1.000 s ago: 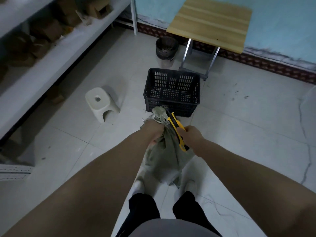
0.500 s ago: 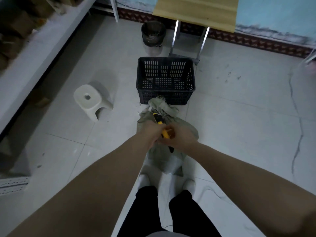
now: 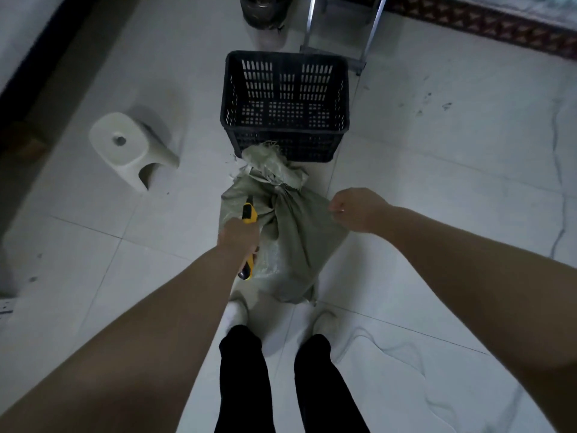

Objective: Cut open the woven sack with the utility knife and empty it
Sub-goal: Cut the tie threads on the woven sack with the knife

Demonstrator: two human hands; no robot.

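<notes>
On the pale tiled floor (image 3: 437, 189), just past the person's feet, stands the green woven sack (image 3: 293, 232), its neck still tied and its frayed top touching the near wall of a black slotted crate (image 3: 284, 98). Over the sack's left shoulder, the left hand (image 3: 239, 237) is wrapped around the yellow utility knife (image 3: 249, 214), tip pointing away. Beside the sack's right edge hovers the right hand (image 3: 359, 209), loosely curled and holding nothing. A white plastic stool (image 3: 128, 148) sits well off to the left.
</notes>
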